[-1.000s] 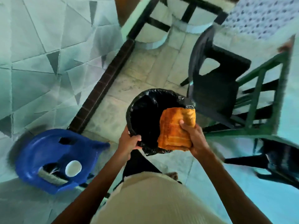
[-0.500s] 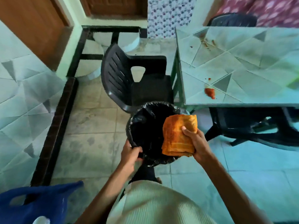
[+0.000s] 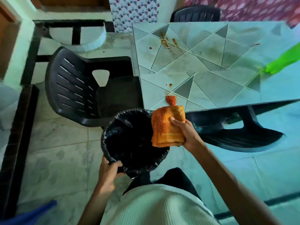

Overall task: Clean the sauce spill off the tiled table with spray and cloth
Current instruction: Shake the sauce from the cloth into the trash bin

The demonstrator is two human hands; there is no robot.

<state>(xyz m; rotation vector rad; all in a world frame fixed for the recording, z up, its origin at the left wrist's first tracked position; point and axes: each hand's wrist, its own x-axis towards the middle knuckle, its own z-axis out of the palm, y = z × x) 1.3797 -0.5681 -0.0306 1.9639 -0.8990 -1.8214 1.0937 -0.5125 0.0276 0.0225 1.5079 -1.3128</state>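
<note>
orange cloth (image 3: 165,127) at table (image 3: 211,88) edge, left hand (image 3: 108,172) gripping bin (image 3: 105,135) rim

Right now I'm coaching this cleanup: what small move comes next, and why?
Probably set the cloth on the table just beyond the sauce blob and sweep it over the edge into the bin. The blob lies close to the near edge, the right hand grips the folded cloth just below it, and the left hand holds the bin's rim nearby.

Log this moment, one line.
left hand grips black bag-lined bin | right hand holds folded orange cloth | red sauce spill on tiled table | green spray bottle on table
</note>
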